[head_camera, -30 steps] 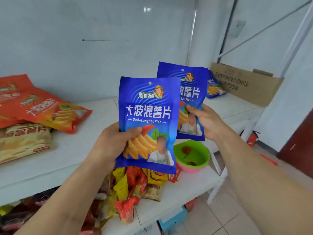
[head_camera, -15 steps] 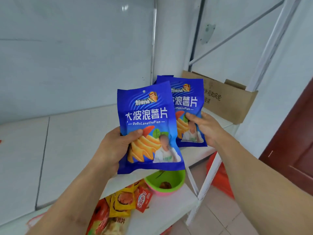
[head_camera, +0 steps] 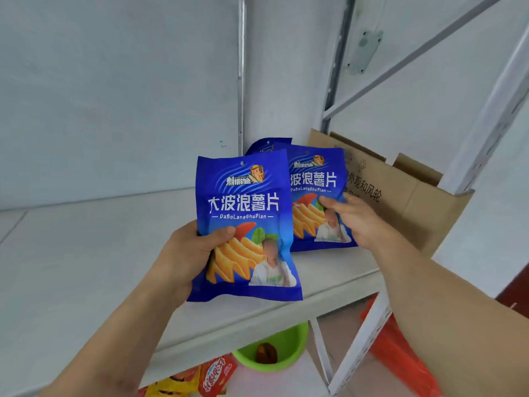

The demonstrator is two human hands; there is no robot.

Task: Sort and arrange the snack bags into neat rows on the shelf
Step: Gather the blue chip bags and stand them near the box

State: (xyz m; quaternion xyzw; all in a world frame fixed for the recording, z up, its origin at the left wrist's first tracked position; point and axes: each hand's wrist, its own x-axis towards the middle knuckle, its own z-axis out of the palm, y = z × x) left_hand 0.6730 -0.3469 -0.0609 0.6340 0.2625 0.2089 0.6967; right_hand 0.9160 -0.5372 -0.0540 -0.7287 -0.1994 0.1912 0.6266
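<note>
Both bags moved up and right, toward the shelf (head_camera: 86,253) corner by the cardboard box (head_camera: 400,202).
Left hand (head_camera: 189,253) grips front blue bag (head_camera: 246,224); right hand (head_camera: 355,219) clamps rear bag (head_camera: 317,196), set near the shelf's back. Upright bags may topple, breaking the row.

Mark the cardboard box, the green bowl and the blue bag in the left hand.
cardboard box (head_camera: 400,202), head view, its printed front wall.
green bowl (head_camera: 294,346), head view, its inner right wall.
blue bag in the left hand (head_camera: 243,204), head view, its white lettering.

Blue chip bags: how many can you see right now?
3. One in the left hand, one in the right hand, and a third's top edge behind them by the wall. More may be hidden behind.
</note>
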